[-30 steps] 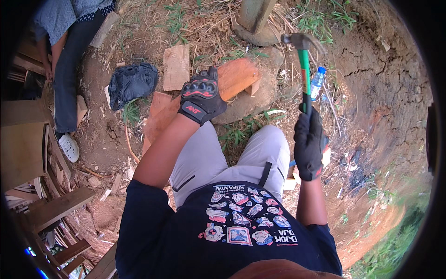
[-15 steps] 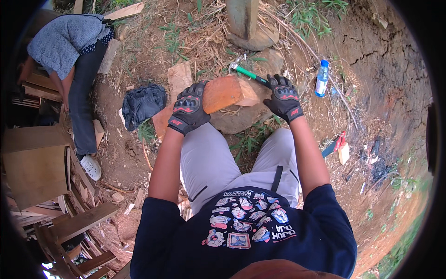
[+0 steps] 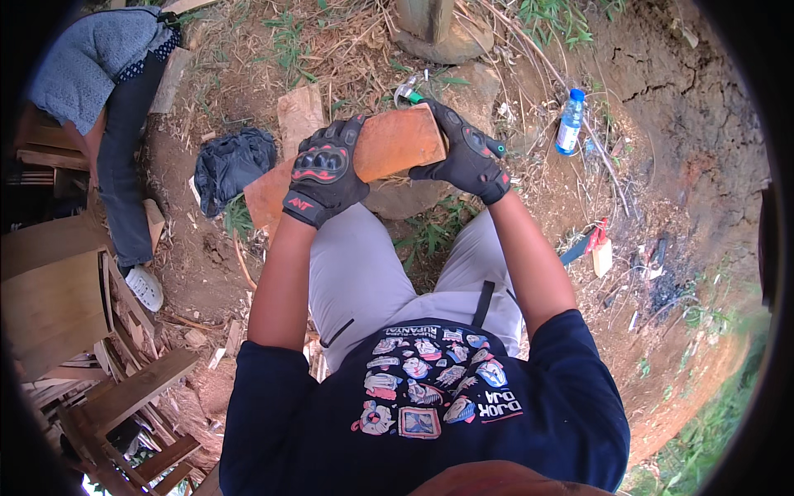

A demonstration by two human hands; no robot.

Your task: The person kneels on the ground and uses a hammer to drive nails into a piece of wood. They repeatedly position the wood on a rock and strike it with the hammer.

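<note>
A reddish-brown wood block [image 3: 400,144] lies across in front of my knees, between my two black-gloved hands. My left hand [image 3: 328,169] is closed over its left part, knuckles up. On the other end, my right hand [image 3: 465,153] grips the block, its fingers at the far edge and its thumb on the near side. Beyond and beneath the right hand is a hammer [image 3: 405,93] with a green and black handle; its head and the handle's tip show, the middle is hidden. Another reddish wood surface [image 3: 266,198] shows left of my left hand; whether it joins the block, I cannot tell.
A black plastic bag [image 3: 234,171] lies to the left, near a flat board [image 3: 300,116]. At right are a blue-capped bottle [image 3: 570,122] and a blade with a red-wrapped handle [image 3: 599,246]. A post [image 3: 426,21] stands ahead. Another person [image 3: 124,149] bends over stacked lumber [image 3: 141,388].
My right hand has left the hammer's handle and moved left onto the block's right end. The block has tilted slightly. My left hand stays on it. The whole view has shifted a little.
</note>
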